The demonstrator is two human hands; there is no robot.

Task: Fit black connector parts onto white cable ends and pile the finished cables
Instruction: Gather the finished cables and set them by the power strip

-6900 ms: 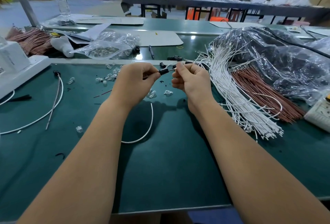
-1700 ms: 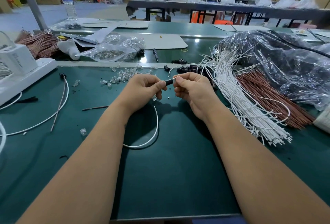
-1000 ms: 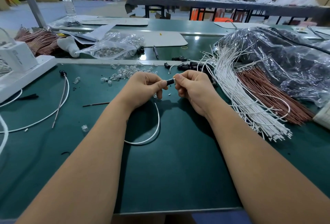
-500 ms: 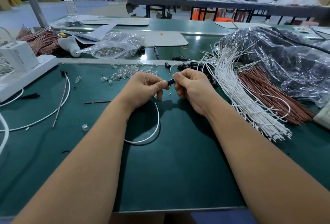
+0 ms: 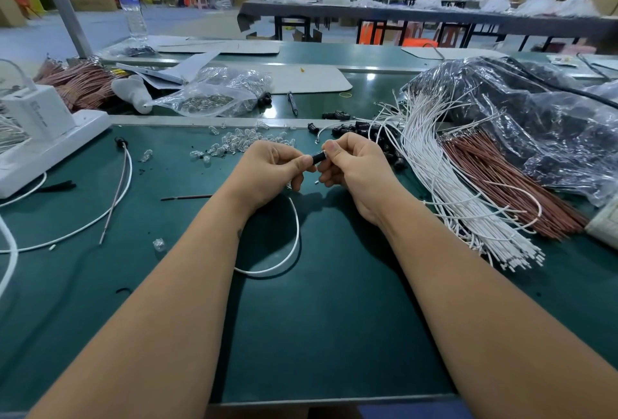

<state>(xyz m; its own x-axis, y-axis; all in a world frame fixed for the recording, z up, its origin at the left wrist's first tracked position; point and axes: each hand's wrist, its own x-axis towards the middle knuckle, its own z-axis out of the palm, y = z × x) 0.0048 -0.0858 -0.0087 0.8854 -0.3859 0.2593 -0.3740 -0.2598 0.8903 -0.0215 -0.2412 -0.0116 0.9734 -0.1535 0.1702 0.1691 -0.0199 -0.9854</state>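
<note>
One view only, worn on the person's head, looking forward and down over the dark green work table. It sits close: both bare forearms run up from the bottom edge, and the left hand and right hand meet near the centre of the picture. Wide-angle lens, so the table edges bow. The upper part faces out across the hall to a long dark bench far off.

We see a matt dark-green surface, smooth like a rubber mat. The white cables look plastic-sheathed and slightly glossy, the black connector part dull plastic. Crinkled clear plastic bags shine; small clear bulbs look glassy.
</note>
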